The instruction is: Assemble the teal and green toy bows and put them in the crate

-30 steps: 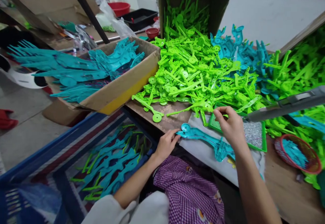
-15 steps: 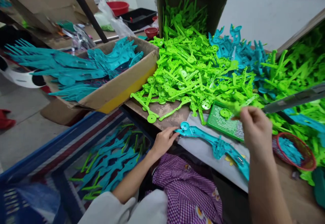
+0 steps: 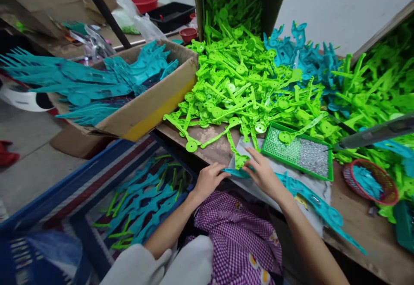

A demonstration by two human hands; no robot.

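A long turquoise plastic part (image 3: 323, 205) lies slantwise over the table's front edge, on a pale cloth (image 3: 318, 224). Its left end is pinched between the closed fingers of my left hand (image 3: 207, 183). My right hand (image 3: 265, 175) is at that same end, closed on a bright green plastic arm (image 3: 241, 161) whose wide end meets the turquoise part. My fingers partly cover the joint between the two. Behind my right hand, a green mesh tray (image 3: 265, 150) holds small silvery pieces and one loose green arm (image 3: 285, 137).
A big heap of green arms (image 3: 226, 82) fills the back of the table. A cardboard box (image 3: 152, 104) of turquoise parts stands left. Below it, a striped bag (image 3: 67, 194) holds joined pieces. At right are a grey powered screwdriver (image 3: 378, 132) and a red basket (image 3: 393, 196).
My right hand has come from the tray leftward to the turquoise part's left end, bringing a green arm. The turquoise part has turned on edge; my left hand keeps its hold.
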